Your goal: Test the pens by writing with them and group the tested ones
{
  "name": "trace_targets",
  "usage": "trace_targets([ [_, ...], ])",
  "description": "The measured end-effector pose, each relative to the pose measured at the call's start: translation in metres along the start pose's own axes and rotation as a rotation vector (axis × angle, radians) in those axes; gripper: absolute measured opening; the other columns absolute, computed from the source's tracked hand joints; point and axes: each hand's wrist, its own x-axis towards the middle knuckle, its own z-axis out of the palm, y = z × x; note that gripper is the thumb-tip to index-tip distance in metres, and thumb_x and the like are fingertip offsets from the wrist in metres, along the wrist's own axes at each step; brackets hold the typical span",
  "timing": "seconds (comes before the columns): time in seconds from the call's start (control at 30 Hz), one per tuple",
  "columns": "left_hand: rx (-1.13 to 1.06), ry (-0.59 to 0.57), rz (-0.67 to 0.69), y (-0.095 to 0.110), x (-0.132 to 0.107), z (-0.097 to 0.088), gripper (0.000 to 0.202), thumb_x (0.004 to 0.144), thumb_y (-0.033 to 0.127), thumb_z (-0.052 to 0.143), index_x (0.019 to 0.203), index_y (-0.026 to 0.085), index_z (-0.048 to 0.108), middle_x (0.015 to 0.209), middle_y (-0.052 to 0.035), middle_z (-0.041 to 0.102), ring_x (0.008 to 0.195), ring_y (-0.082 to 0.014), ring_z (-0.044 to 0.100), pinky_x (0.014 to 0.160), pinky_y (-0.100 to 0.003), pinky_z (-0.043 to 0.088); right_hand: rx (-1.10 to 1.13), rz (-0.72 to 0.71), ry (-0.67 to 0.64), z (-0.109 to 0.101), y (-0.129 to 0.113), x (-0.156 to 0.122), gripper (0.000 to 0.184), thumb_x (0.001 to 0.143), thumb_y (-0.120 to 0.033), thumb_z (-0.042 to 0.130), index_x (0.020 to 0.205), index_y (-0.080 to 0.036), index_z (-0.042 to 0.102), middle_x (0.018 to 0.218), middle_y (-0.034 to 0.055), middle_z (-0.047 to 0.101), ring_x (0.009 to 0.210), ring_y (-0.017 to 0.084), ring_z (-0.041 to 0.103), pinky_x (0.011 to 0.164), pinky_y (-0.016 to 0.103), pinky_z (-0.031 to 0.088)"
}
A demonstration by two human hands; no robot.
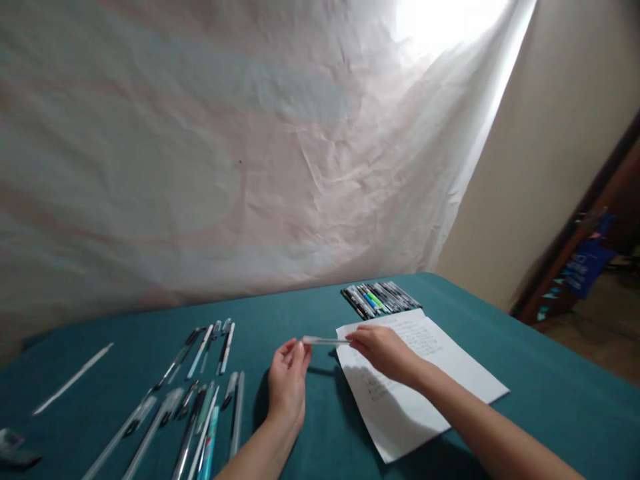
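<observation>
A slim, pale pen (326, 341) is held level above the table between my two hands. My left hand (289, 381) pinches its left end, where a whitish section shows at the fingertips. The other end sits in the closed fingers of my right hand (381, 348), which hides the tip. Beneath my right hand lies a white sheet of paper (415, 393) with lines of handwriting. To the left of my left hand, several pens (210, 400) and separate caps lie spread in two rough rows, some clear, some dark, one turquoise.
Behind the paper, many pens and markers (380, 299) lie side by side in a block. A thin white strip (75, 379) rests at the far left, near a blurred dark-and-clear object (15, 450). The green-covered table (280, 310) meets a hanging pale sheet (240, 220) at the back.
</observation>
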Motion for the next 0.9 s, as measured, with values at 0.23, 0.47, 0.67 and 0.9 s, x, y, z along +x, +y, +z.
trace_targets([
  [0.23,0.083,0.007,-0.019,-0.005,0.003,-0.005,0.032,0.072,0.005,0.064,0.096,0.019,0.049,0.088,-0.0031,0.061,0.078,-0.0092,0.061,0.073,-0.022,0.048,-0.129,0.537,0.204,-0.022,0.1,0.024,0.028,0.086,-0.032,0.043,0.099,-0.023,0.067,0.092,0.0068,0.069,0.081,0.018,0.062,0.067,0.023,0.043],
  [0.47,0.106,0.024,-0.01,-0.002,0.0,-0.003,0.032,0.067,0.008,0.067,0.093,0.017,0.05,0.087,-0.0028,0.058,0.074,-0.0081,0.058,0.066,-0.018,0.045,-0.228,0.923,0.184,-0.038,0.192,0.019,0.025,0.086,-0.03,0.049,0.093,-0.012,0.066,0.09,0.0144,0.065,0.079,0.021,0.062,0.062,0.027,0.046],
  [0.67,0.142,0.025,0.001,-0.005,0.002,-0.006,0.032,0.066,0.009,0.067,0.093,0.016,0.051,0.086,-0.002,0.058,0.073,-0.0077,0.057,0.066,-0.018,0.044,-0.261,1.018,0.142,-0.025,0.236,0.018,0.021,0.085,-0.029,0.052,0.096,-0.014,0.062,0.094,0.0107,0.063,0.084,0.019,0.061,0.068,0.028,0.047],
  [0.9,0.198,-0.004,0.094,-0.004,-0.005,-0.004,0.031,0.062,0.015,0.072,0.086,0.016,0.053,0.081,-0.0017,0.058,0.077,-0.0108,0.056,0.077,-0.023,0.042,-0.34,0.957,0.207,-0.02,0.247,0.014,0.03,0.078,-0.032,0.049,0.09,-0.013,0.07,0.086,0.0188,0.067,0.08,0.03,0.063,0.055,0.031,0.043],
])
